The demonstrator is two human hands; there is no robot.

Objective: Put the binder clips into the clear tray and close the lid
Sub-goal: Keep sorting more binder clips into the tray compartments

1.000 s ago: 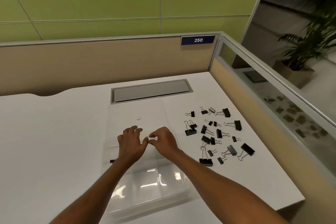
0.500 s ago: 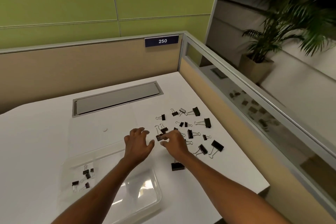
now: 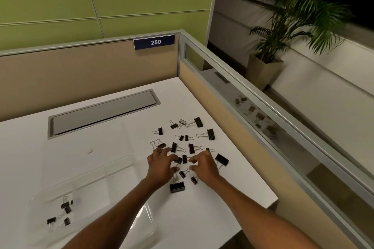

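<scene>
Clips [image 3: 191, 148] mostly lie loose on the tabletop [image 3: 20, 147] right of the tray [image 3: 121, 159], with a few in its left compartment. Your left hand [image 3: 162, 166] sits spread-fingered over the pile. Your right hand [image 3: 204, 166] has its fingers curled down among them, can't tell if it's pinching one.

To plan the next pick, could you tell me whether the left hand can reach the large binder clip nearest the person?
Probably yes: the large binder clip lies uncovered just beside the left hand, nothing between them.
</scene>
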